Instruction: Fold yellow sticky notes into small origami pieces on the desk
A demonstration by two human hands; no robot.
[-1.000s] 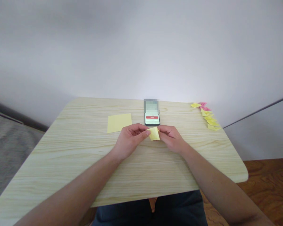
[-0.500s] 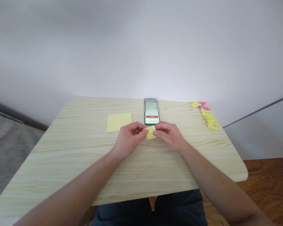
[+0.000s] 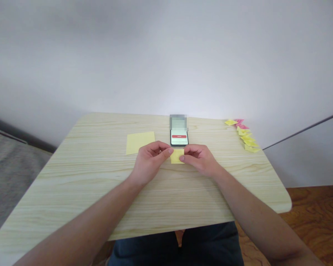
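Note:
Between my two hands is a small folded square of yellow paper (image 3: 177, 156), just in front of the phone. My left hand (image 3: 151, 161) pinches its upper left corner between thumb and finger. On the opposite side, my right hand (image 3: 199, 159) grips the right edge, with the thumb lying on the paper's face. The fingers behind the paper are partly hidden. A larger flat sheet of yellow paper (image 3: 138, 142) lies on the table beyond my left hand.
A phone (image 3: 179, 138) with a lit screen lies at the back middle of the wood-grain table (image 3: 166, 207). Several folded yellow papers (image 3: 248, 140) and a pink folded one (image 3: 240, 123) line the right back edge. A white wall (image 3: 166, 59) rises behind.
The folded paper has turned from a tilt to nearly square-on, and more of its face shows. My left thumb has moved up towards its top corner.

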